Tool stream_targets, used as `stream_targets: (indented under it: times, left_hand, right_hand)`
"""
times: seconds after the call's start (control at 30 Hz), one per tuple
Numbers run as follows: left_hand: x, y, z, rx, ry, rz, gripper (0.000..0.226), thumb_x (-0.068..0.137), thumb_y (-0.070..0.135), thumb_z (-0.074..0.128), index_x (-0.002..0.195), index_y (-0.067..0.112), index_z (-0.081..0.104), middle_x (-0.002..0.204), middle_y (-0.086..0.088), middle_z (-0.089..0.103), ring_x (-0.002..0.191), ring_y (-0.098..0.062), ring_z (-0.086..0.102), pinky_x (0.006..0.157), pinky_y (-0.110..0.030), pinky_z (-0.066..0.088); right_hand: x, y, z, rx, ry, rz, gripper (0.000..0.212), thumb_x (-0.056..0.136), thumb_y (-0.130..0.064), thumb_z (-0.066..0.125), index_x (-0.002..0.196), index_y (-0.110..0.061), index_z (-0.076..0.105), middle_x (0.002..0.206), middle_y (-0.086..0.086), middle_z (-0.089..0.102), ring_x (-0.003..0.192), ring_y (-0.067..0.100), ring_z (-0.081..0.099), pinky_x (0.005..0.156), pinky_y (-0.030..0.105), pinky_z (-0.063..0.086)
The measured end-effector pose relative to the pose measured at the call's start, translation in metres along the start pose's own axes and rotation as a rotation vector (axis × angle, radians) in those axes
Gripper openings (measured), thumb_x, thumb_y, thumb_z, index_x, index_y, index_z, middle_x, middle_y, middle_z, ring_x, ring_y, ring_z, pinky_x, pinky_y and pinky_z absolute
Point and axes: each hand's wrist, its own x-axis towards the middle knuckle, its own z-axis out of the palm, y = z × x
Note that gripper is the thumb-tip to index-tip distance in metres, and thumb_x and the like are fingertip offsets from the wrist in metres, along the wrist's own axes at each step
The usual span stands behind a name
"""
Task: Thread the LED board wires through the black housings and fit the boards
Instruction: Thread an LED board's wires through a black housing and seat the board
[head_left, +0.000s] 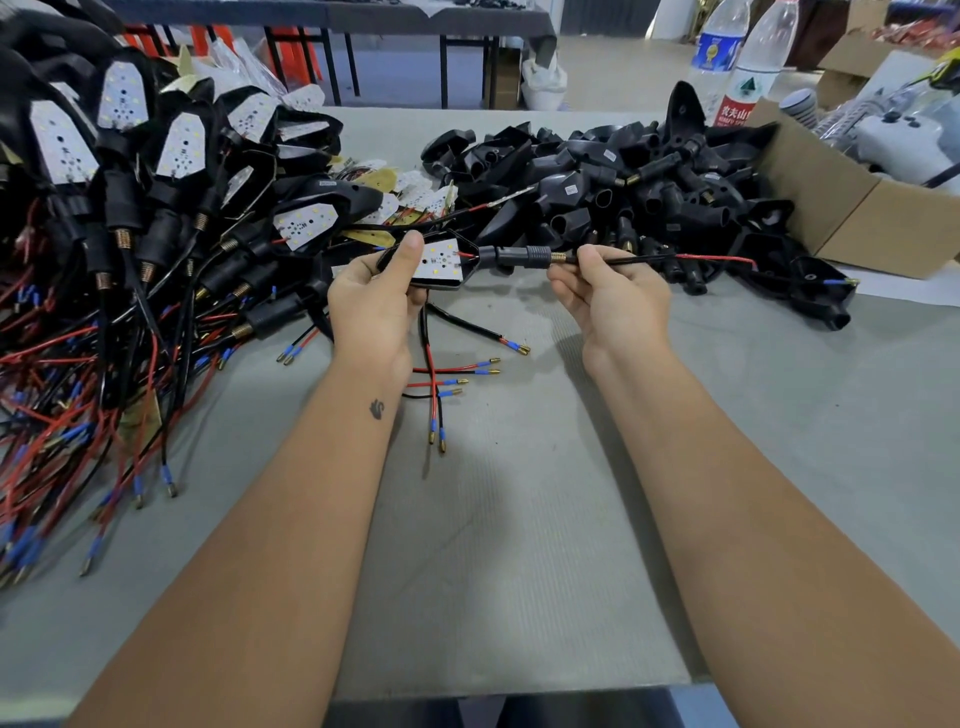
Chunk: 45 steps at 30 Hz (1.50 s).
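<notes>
Two hands share one black housing (470, 258) above the worktop (519, 519): the left hand (375, 296) grips it, thumb pinning the LED board (440, 258) seated, while the right hand (613, 296) pinches the wires (691, 257) leaving the stem, apparently drawing slack through.

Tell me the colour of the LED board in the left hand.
White, seen in the head view: LED board, left hand.
</notes>
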Motion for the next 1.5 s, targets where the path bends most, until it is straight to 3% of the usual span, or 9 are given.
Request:
stream_targets:
  times: [0.13,0.33,0.6,0.83,0.97,1.03,1.17,1.3,1.5]
  left_hand:
    - [0.0,0.003,0.001,-0.08,-0.014,-0.047,0.02,0.093,0.018,0.066,0.075,0.011,0.064,0.067,0.002,0.068,0.061,-0.008,0.062,0.057,-0.017,0.051]
    - [0.002,0.001,0.002,-0.116,-0.105,-0.1,0.016,0.098,0.021,0.059,0.092,0.007,0.063,0.076,-0.007,0.074,0.068,-0.016,0.071,0.058,-0.023,0.055]
    - [0.0,0.0,0.0,-0.044,-0.064,-0.021,0.012,0.095,0.013,0.062,0.085,0.01,0.067,0.078,-0.002,0.072,0.067,-0.01,0.069,0.06,-0.019,0.054]
    - [-0.001,0.005,0.001,-0.171,-0.086,-0.086,0.013,0.097,0.018,0.06,0.092,0.007,0.066,0.078,-0.006,0.075,0.073,-0.016,0.073,0.066,-0.025,0.058]
    - [-0.004,0.001,0.008,0.125,-0.158,-0.129,0.025,0.103,0.022,0.047,0.11,0.001,0.059,0.088,-0.013,0.074,0.081,-0.022,0.073,0.071,-0.025,0.06]
    - [-0.012,-0.002,0.017,0.307,-0.223,-0.082,0.022,0.103,0.02,0.045,0.102,0.005,0.061,0.084,-0.008,0.071,0.078,-0.017,0.069,0.07,-0.02,0.058]
    - [-0.023,-0.009,0.032,0.551,-0.324,0.085,0.027,0.101,0.023,0.048,0.079,0.019,0.063,0.083,-0.001,0.068,0.084,-0.014,0.067,0.079,-0.03,0.056]
    - [-0.021,-0.01,0.03,0.329,-0.288,0.057,0.021,0.101,0.016,0.051,0.083,0.016,0.061,0.073,0.008,0.065,0.065,0.003,0.063,0.069,-0.02,0.057]
    - [-0.015,-0.006,0.026,0.125,-0.261,0.062,0.013,0.101,0.011,0.051,0.093,0.008,0.061,0.087,-0.005,0.07,0.076,-0.011,0.07,0.077,-0.026,0.058]
  right_hand:
    - [0.0,-0.001,0.001,0.041,0.004,0.01,0.014,0.099,0.001,0.05,0.086,-0.001,0.057,0.071,0.013,0.064,0.055,0.014,0.068,0.058,0.022,0.057]
    - [0.0,-0.002,0.001,0.074,0.002,0.039,0.015,0.101,0.001,0.044,0.093,0.002,0.056,0.074,0.016,0.064,0.055,0.016,0.068,0.061,0.025,0.06]
    - [-0.001,-0.002,0.001,0.097,-0.003,0.056,0.018,0.101,0.003,0.04,0.106,0.004,0.057,0.075,0.016,0.065,0.058,0.017,0.069,0.061,0.024,0.059]
    - [0.0,0.0,0.0,0.12,-0.07,0.072,0.02,0.101,0.005,0.039,0.097,0.0,0.058,0.08,0.018,0.065,0.063,0.019,0.071,0.064,0.026,0.06]
    - [0.0,0.002,0.002,0.142,-0.127,0.088,0.023,0.101,0.006,0.038,0.093,-0.001,0.059,0.078,0.019,0.067,0.068,0.023,0.073,0.07,0.03,0.061]
    - [-0.003,0.004,0.005,0.143,-0.161,0.095,0.023,0.1,0.006,0.038,0.092,-0.001,0.059,0.08,0.02,0.068,0.07,0.023,0.073,0.069,0.029,0.061]
    - [-0.008,0.009,0.012,0.129,-0.233,0.095,0.023,0.098,0.008,0.04,0.089,-0.001,0.059,0.079,0.019,0.069,0.071,0.024,0.073,0.071,0.03,0.061]
    - [-0.011,0.011,0.013,0.128,-0.318,0.136,0.024,0.098,0.008,0.04,0.088,-0.001,0.06,0.079,0.016,0.073,0.075,0.024,0.074,0.071,0.029,0.061]
    - [-0.015,0.012,0.014,-0.133,-0.412,0.07,0.024,0.095,0.004,0.044,0.091,-0.006,0.065,0.073,0.011,0.072,0.067,0.019,0.071,0.062,0.025,0.057]
